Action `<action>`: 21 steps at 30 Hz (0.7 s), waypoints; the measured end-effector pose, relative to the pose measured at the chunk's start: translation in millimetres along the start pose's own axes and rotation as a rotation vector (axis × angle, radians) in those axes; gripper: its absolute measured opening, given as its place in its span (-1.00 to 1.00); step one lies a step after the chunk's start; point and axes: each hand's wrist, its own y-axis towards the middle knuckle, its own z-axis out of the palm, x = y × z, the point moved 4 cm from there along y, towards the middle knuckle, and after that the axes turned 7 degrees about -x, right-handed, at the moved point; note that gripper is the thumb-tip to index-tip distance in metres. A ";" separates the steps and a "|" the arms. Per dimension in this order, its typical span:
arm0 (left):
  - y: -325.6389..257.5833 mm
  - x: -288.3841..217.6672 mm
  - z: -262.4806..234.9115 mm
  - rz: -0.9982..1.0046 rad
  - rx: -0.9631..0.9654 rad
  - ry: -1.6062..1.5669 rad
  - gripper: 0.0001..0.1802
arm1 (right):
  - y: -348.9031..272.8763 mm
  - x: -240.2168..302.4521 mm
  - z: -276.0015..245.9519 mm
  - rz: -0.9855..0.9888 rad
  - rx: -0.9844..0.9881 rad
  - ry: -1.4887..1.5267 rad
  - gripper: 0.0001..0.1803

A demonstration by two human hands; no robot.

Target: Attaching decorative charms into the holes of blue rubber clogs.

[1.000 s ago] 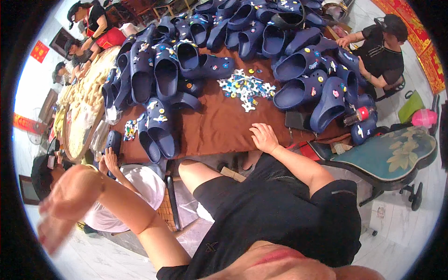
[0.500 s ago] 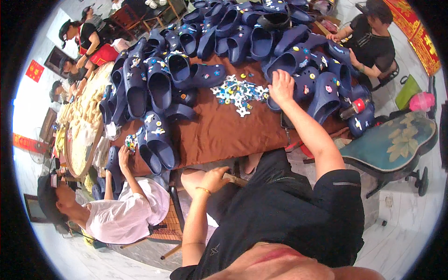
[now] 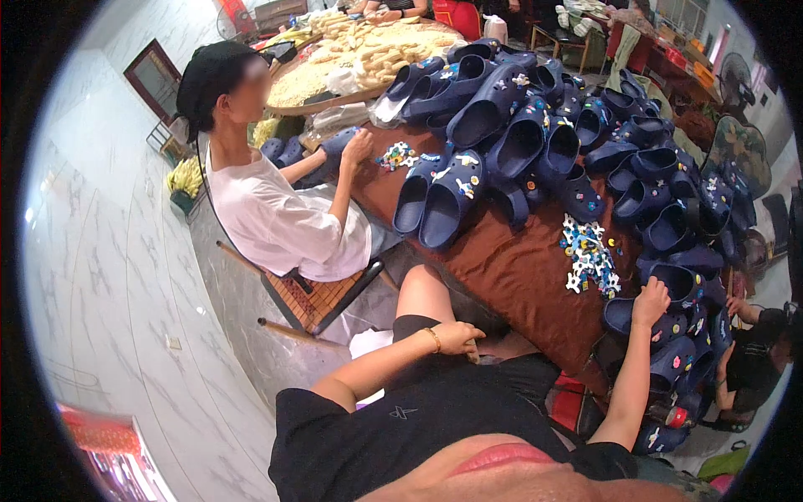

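Note:
My right hand [image 3: 651, 303] is at the table's right side, its fingers bent over the edge of a navy blue clog [image 3: 617, 315]. Just beyond it, a loose pile of small white, blue and yellow shoe charms [image 3: 590, 259] lies on the brown cloth [image 3: 493, 272]. My left hand [image 3: 460, 339] rests low over my lap, fingers loosely stretched and nothing visible in them. Many more navy clogs [image 3: 452, 197], several with charms on them, are heaped across the table. What lies under my right palm is hidden.
On the left sits a person in a white shirt [image 3: 284, 209], holding a blue clog [image 3: 341, 140] by a smaller charm pile [image 3: 396, 156]. Behind is a round tray [image 3: 314, 107] of pale corn cobs. Another person [image 3: 757, 360] works at the right edge, near a red-labelled bottle [image 3: 676, 416].
The view has swung to the left, so the table now lies further right and the white-shirted person shows larger. My right hand stays at the clog, my left over my lap.

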 end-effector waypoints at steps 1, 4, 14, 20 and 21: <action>-0.1 -0.3 -1.9 0.015 -0.024 -0.020 -0.55 | 3.7 1.6 -15.3 -0.017 -0.098 0.037 -0.75; 4.9 -3.4 -14.6 0.024 -0.117 -0.046 -0.56 | 6.4 14.9 -59.1 -0.099 -0.287 0.139 -0.81; 59.6 -40.0 -92.6 0.015 -0.902 -0.139 -0.54 | -86.2 183.0 -96.4 -0.754 -0.071 0.940 -0.82; 82.8 -4.9 -57.2 0.001 -0.770 0.064 -0.27 | -142.6 231.4 -62.7 -0.877 0.094 0.891 -0.84; 83.7 -2.2 -52.6 -0.032 -0.785 0.063 -0.23 | -139.8 224.0 -68.3 -0.785 -0.035 1.008 -0.83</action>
